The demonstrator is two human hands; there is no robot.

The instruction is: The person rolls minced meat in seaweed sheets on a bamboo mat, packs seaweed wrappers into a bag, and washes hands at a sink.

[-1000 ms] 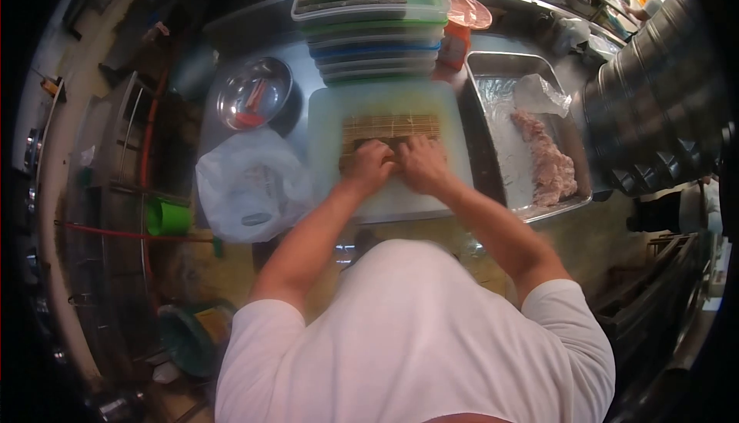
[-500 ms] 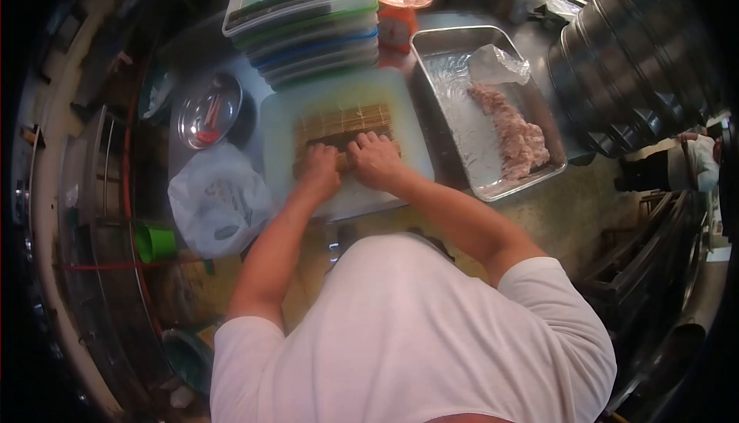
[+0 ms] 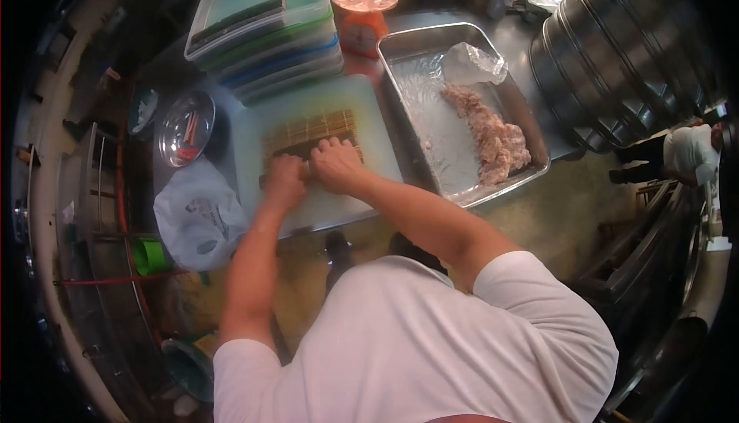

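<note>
A bamboo rolling mat lies on a pale cutting board, its near part curled up under my hands. My left hand presses on the left of the curled part, fingers bent over it. Close beside it, my right hand has its fingers curled over the middle and right of the roll. A dark strip, like a seaweed sheet, shows just beyond my fingertips on the mat. What lies inside the curl is hidden by my hands.
Stacked lidded containers stand behind the board. A metal tray with ground meat is right, near an orange scale and tall steamers. Left are a metal bowl and plastic bag. A person stands far right.
The head view has shifted, so the table's things appear further left. Both hands stay on the bamboo rolling mat, with little visible change in their grip.
</note>
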